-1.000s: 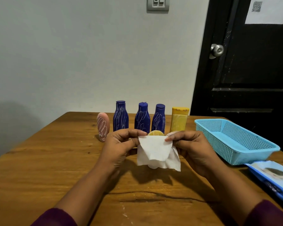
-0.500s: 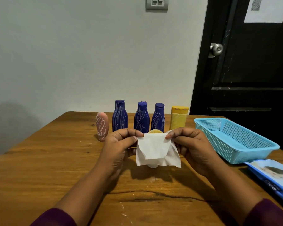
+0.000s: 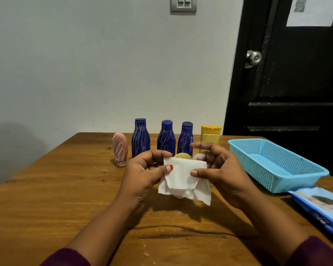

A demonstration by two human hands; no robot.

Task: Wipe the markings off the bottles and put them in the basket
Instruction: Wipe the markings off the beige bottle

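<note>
A: Left of the light-blue mesh basket (image 3: 277,164), our left hand (image 3: 144,173) and right hand (image 3: 225,169) clamp fingers on the white wipe (image 3: 183,175), readying it, we judge.
B: Next we need a scribbled dark-blue bottle (image 3: 166,140), standing left of the basket too.

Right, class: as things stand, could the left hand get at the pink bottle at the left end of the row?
Probably yes. The pink bottle stands just beyond the left hand, only bare table between, though that hand is pinching the wipe.
</note>
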